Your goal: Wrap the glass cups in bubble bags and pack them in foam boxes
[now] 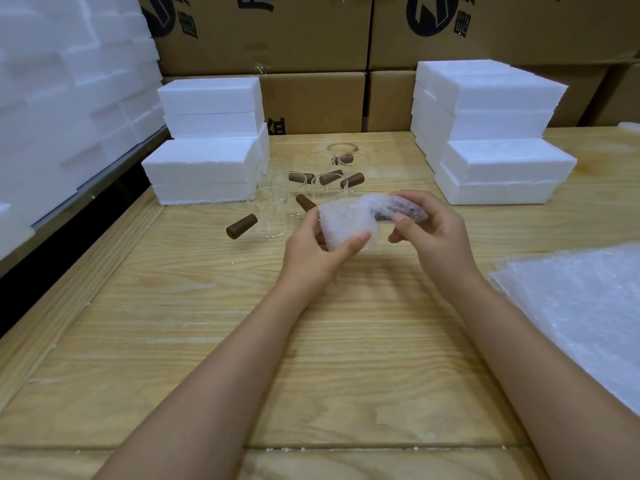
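Bubble-wrapped glass cup (346,223) held over the table (207,323), long axis lying left to right, body gripped in the curled left hand (311,247), wrapped brown handle end pinched by the right hand (429,230), foam boxes (498,168) stacked well beyond on either side.

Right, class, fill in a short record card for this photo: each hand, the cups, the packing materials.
Left hand: grips the wrapped cup
Right hand: pinches the same bundle's other end
Bare cups: several on the table behind the hands
Foam boxes: stacked left and right of them
Spare bubble bags: pile at the right
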Available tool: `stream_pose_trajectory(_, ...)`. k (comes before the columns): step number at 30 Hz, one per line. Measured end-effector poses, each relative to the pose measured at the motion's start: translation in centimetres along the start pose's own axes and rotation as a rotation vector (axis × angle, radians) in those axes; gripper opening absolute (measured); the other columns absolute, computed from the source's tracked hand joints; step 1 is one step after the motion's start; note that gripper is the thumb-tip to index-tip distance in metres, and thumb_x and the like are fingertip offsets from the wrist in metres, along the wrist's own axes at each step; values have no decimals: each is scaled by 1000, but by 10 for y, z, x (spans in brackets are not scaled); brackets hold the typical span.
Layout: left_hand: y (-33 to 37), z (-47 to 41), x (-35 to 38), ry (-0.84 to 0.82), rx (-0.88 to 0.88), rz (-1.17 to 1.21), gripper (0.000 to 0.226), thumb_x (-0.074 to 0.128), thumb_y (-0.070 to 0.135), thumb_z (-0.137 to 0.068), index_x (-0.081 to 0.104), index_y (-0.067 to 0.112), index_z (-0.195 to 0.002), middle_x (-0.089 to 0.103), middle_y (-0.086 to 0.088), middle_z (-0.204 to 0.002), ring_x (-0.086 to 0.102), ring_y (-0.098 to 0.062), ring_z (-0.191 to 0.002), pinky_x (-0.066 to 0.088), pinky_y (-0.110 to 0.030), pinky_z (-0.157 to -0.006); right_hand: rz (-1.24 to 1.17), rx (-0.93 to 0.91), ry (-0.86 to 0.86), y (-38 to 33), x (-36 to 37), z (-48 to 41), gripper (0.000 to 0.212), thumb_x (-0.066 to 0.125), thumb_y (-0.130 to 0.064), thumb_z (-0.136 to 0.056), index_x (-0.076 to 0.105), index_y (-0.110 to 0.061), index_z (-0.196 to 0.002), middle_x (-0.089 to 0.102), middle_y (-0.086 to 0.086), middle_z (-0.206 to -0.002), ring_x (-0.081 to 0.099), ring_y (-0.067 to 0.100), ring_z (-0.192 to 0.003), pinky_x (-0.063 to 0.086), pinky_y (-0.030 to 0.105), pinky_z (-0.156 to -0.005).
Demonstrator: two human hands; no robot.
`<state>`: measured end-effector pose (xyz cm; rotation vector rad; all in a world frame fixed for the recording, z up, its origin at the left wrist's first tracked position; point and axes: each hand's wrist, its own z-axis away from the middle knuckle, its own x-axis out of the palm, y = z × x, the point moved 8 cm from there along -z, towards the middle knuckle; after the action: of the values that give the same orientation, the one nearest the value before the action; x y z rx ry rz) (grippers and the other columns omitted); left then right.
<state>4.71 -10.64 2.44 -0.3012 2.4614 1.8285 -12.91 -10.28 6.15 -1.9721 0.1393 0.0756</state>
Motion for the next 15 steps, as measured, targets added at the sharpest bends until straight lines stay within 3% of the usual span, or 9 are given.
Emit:
stream_pose_trajectory(2, -2, -2, 1, -41, -39, 77, 38, 77, 45, -71, 60, 32, -102, 71, 16, -92, 68, 1, -87, 50, -15, -71, -28, 42, 15, 6, 2, -2, 15, 57, -10, -94, 65, -22, -95, 65, -3, -80, 60, 13, -64, 56, 32, -72)
stream_pose_trajectory(6, -1, -3, 1, -64, -36, 141, 34, 63, 52, -79, 64, 23, -96, 70, 15, -76, 65, 1, -71, 47, -13, -61, -119, 132, 37, 17, 3, -3, 13, 56, -8, -94, 65, -16, -94, 65, 5, -76, 61, 13, -59, 57, 29, -70)
stream_pose_trajectory(8, -3, -3, 1, -64, -53, 148, 30, 70, 47, -77, 64, 26, -99, 73, 14, -83, 69, -1, -79, 50, -15, -65, -168, 153, 33, 21, 6, -2, 13, 56, -6, -94, 65, -15, -94, 66, 5, -77, 62, 13, -59, 57, 27, -69)
stream_pose_trajectory(11, -5, -5, -7, -32, -26, 44, 43, 77, 40, -66, 61, 34, -105, 72, 12, -99, 68, -3, -93, 51, -16, -72, -262, 190, 25, 26, 13, -1, 15, 54, -3, -94, 64, -15, -93, 68, 0, -74, 62, 11, -60, 57, 25, -67)
stream_pose_trajectory(15, -2, -6, -24, -9, 23, -145, 59, 79, 47, -55, 52, 46, -107, 64, 15, -106, 64, 0, -89, 49, -12, -68, -372, 250, -29, 32, 31, 1, 19, 52, 1, -94, 63, -14, -96, 69, -1, -79, 64, 10, -65, 58, 26, -72)
